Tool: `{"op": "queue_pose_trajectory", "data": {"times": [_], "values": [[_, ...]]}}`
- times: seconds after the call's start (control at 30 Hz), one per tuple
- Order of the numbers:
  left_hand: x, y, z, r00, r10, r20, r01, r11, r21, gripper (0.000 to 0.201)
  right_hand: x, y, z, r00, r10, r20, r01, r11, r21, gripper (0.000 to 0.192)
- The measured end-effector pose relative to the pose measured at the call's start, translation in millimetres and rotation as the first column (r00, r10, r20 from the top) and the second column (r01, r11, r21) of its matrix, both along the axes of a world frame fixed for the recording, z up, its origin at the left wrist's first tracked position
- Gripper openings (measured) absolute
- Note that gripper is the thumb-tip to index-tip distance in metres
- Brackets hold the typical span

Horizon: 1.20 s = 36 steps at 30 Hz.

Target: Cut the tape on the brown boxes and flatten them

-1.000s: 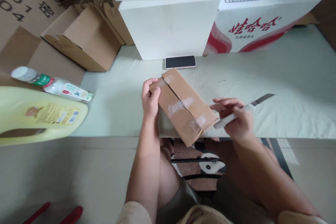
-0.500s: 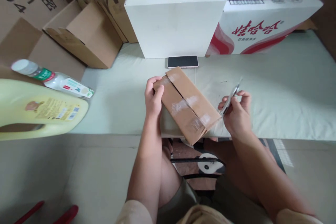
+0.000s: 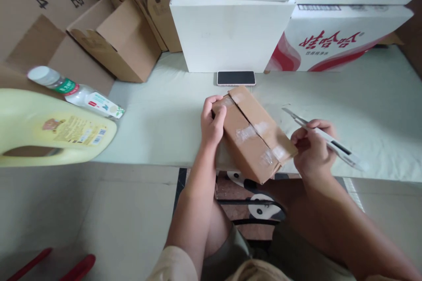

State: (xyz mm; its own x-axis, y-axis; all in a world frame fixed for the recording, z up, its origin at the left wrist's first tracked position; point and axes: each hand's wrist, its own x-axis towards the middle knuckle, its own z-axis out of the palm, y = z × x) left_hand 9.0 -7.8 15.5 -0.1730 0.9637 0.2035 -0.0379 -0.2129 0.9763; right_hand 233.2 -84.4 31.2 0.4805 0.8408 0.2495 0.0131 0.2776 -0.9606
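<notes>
A brown cardboard box (image 3: 250, 134) with strips of clear tape across its slit top seam is tilted at the table's front edge. My left hand (image 3: 213, 120) grips its far left end, thumb on top and fingers round the side. In my right hand (image 3: 314, 149), just right of the box, I hold a white utility knife (image 3: 339, 145) between thumb and fingers. Its blade points up and left, apart from the cardboard. The near right end of the box has a slightly raised flap.
A phone (image 3: 236, 78) lies behind the box, before stacked white cartons (image 3: 231, 35). At left are a clear bottle (image 3: 89, 99), a yellow jug (image 3: 66, 129) and open cardboard boxes (image 3: 128, 35). The pale green cloth-covered table (image 3: 158, 127) ends above my knees.
The utility knife has turned in my right hand, its blade swinging to point left and its handle to the right. The view has shifted, so box and hands appear farther right.
</notes>
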Motion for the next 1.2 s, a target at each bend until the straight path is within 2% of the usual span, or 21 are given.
{"op": "queue_pose_trajectory", "data": {"times": [0.13,0.23,0.33,0.43,0.53,0.6,0.77,0.97,1.1,1.2], "values": [[-1,-4,2.8,1.000,-0.017,-0.004,0.017,1.000,-0.010,0.033,-11,-6,31.2,0.972,0.041,0.232,-0.084,0.980,0.179,0.030],[-1,-6,5.5,1.000,-0.013,-0.015,0.013,1.000,-0.009,0.029,-21,-5,56.3,0.899,0.169,0.404,-0.228,0.968,0.101,0.028],[-2,-7,5.9,0.999,-0.007,-0.035,0.006,1.000,-0.003,0.031,-29,3,70.2,0.748,0.282,0.601,-0.322,0.946,-0.044,0.026],[-3,-7,4.8,0.998,-0.032,-0.049,0.034,0.999,0.026,0.041,-35,13,70.6,0.522,0.370,0.769,-0.436,0.890,-0.132,0.035],[-3,-9,4.5,0.996,-0.075,-0.042,0.076,0.997,0.016,0.046,-38,17,65.5,0.337,0.353,0.873,-0.499,0.853,-0.152,0.048],[-3,-11,5.2,0.996,-0.079,-0.035,0.079,0.997,-0.002,0.046,-40,16,63.4,0.287,0.316,0.904,-0.476,0.866,-0.152,0.050],[-2,-11,6.8,0.998,-0.052,-0.021,0.051,0.999,-0.019,0.045,-43,14,64.4,0.254,0.317,0.914,-0.470,0.866,-0.170,0.048],[1,-9,6.9,1.000,-0.013,0.001,0.013,0.999,-0.045,0.045,-44,13,62.9,0.278,0.270,0.922,-0.426,0.895,-0.133,0.043],[2,-9,8.4,1.000,0.010,0.015,-0.009,0.998,-0.068,0.039,-38,9,63.4,0.420,0.233,0.877,-0.431,0.902,-0.034,0.029],[2,-9,8.6,1.000,0.018,0.017,-0.017,0.996,-0.082,0.033,-33,6,61.6,0.554,0.164,0.816,-0.446,0.886,0.125,0.026]]}}
